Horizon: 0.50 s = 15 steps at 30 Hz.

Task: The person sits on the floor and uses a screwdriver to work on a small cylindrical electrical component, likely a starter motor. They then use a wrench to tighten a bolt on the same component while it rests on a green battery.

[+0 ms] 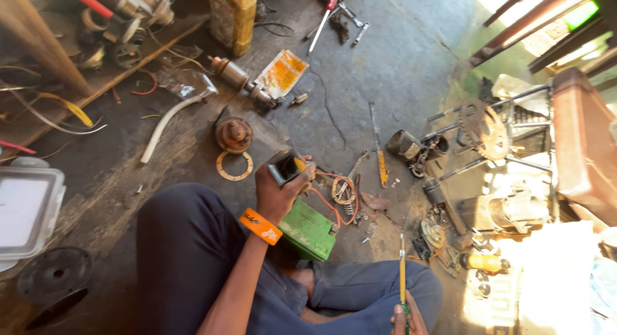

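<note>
Right hand (406, 317) at the bottom edge, fingers wrapped round the handle of a yellow-shafted screwdriver (402, 271), tip up and away from the lap, apparently parked within reach while the other hand works. Left hand (277, 192), orange wristband (260, 226), is clamped around a small dark boxy part (287, 167) with a yellow patch on top, fingers curled tight, lifted toward the camera, probably so its face can be seen. Right under it sits a green battery box (309, 230) on the floor between the knees, red wire (331, 203) looping off toward a small coil and springs (344, 192) just beside; looks kept close so the leads reach. Farther out: flat ring gasket (234, 166) next to a rusty round hub (234, 134), a long flat file (378, 145), a starter-type motor (244, 81) beside a torn yellow packet (282, 72), yellow oil jug (232, 17), red-handled screwdriver (324, 19). Sprocket and frame (483, 132) off to the right.
</note>
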Each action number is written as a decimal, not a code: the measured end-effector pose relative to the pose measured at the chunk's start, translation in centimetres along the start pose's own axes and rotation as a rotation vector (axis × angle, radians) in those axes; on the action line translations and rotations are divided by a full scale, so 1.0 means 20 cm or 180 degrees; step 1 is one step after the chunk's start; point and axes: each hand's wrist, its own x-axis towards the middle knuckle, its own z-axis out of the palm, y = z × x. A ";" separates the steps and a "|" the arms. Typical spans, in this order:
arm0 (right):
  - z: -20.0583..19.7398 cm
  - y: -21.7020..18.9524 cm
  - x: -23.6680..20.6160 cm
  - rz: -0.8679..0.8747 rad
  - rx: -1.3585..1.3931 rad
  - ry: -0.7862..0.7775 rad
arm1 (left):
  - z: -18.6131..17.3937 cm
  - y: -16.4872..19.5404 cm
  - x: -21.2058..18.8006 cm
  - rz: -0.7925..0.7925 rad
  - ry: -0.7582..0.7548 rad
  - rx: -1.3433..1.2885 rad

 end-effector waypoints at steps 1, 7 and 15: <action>0.00 0.00 -0.01 0.0032 -0.0065 0.0013 | 0.00 0.00 0.00 0.0152 0.0015 0.0201; -0.02 0.00 -0.03 0.0200 -0.0016 -0.0018 | -0.01 -0.01 0.00 0.0161 0.0093 0.0166; -0.02 -0.05 -0.04 0.0356 -0.0091 -0.0038 | 0.00 0.01 0.00 -0.0188 0.0016 -0.0196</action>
